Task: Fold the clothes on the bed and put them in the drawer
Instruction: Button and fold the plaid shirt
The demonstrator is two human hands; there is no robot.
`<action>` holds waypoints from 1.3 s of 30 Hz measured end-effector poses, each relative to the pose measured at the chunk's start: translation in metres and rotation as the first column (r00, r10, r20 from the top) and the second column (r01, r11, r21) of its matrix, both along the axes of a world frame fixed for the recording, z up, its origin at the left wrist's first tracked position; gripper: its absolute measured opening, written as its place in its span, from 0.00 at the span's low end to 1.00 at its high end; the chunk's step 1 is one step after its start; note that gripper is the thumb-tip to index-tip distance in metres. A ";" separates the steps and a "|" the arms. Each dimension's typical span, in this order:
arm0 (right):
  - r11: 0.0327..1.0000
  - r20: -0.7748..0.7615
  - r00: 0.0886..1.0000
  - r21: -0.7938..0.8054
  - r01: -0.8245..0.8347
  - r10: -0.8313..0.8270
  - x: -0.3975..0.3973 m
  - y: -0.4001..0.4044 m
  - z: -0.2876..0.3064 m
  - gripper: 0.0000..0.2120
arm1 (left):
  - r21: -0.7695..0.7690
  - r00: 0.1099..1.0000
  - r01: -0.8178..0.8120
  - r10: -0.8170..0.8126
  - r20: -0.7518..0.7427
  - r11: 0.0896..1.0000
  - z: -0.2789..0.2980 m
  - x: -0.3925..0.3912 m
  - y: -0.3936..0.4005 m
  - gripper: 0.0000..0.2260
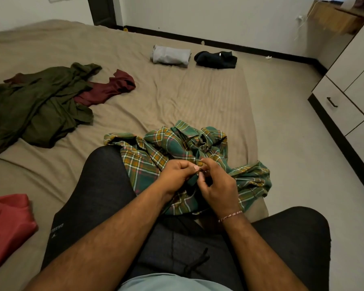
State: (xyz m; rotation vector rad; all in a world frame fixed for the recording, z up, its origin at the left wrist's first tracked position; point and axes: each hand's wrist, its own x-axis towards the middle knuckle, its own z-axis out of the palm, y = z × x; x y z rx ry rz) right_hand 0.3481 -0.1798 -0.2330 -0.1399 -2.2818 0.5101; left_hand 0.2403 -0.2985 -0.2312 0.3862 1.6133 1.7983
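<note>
At the bed's (177, 97) near right corner, a plaid shirt (177, 148) is pinched by left hand (177, 175) and right hand (216, 183). Two folded clothes (170, 55) are seen at the far edge, a green jacket (40, 101) at the left.

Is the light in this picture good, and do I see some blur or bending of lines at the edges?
Head view: dim, warm, soft light with no glare; the plaid shirt and both hands, left and right, are fairly sharp; the wide lens bends the wardrobe and wall lines near the edges.
</note>
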 end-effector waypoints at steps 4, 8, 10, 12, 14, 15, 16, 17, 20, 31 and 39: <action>0.995 0.017 0.998 -0.078 0.059 -0.058 -0.001 -0.002 0.002 0.24 | -0.041 0.993 0.017 -0.021 -0.118 0.999 -0.002 0.003 0.002 0.10; 0.941 0.134 0.989 -0.323 0.103 -0.062 0.000 0.000 0.004 0.20 | -0.088 0.968 -0.061 0.038 -0.249 0.994 -0.002 0.004 0.004 0.08; 0.930 0.215 0.976 -0.358 0.087 -0.009 0.002 0.013 0.002 0.17 | -0.075 0.954 -0.043 0.018 -0.299 0.996 0.002 0.001 0.004 0.05; 0.928 0.310 0.949 -0.367 0.065 0.056 0.004 0.022 -0.002 0.17 | -0.149 0.866 0.047 -0.115 -0.487 0.988 0.003 -0.003 0.002 0.18; 0.907 0.343 0.937 -0.412 0.087 0.066 0.003 0.025 -0.008 0.18 | -0.363 0.605 0.051 -0.319 -0.730 0.930 -0.002 -0.003 0.001 0.31; 0.890 0.336 0.940 -0.442 0.107 0.054 0.002 0.025 -0.010 0.17 | -0.462 0.486 0.012 -0.409 -0.772 0.887 -0.003 0.001 0.001 0.35; 0.872 0.319 0.947 -0.475 0.120 0.043 0.002 0.024 -0.010 0.15 | -0.520 0.413 -0.045 -0.458 -0.787 0.853 -0.005 0.005 0.002 0.37; 0.857 0.304 0.952 -0.500 0.128 0.035 0.001 0.024 -0.010 0.13 | -0.539 0.386 -0.097 -0.467 -0.795 0.837 -0.006 0.008 0.003 0.38; 0.844 0.297 0.954 -0.520 0.127 0.040 -0.001 0.025 -0.007 0.10 | -0.444 0.396 -0.272 -0.322 -0.860 0.854 -0.002 0.006 0.003 0.29; 0.990 0.494 0.868 -0.138 0.028 0.045 0.009 0.038 0.003 0.07 | -0.489 0.622 0.135 -0.458 -0.635 0.862 0.063 -0.067 -0.041 0.05; 0.908 0.529 0.848 -0.369 0.201 0.027 0.012 0.060 0.021 0.09 | -0.501 0.611 0.407 -0.635 -0.473 0.764 0.083 -0.122 -0.079 0.04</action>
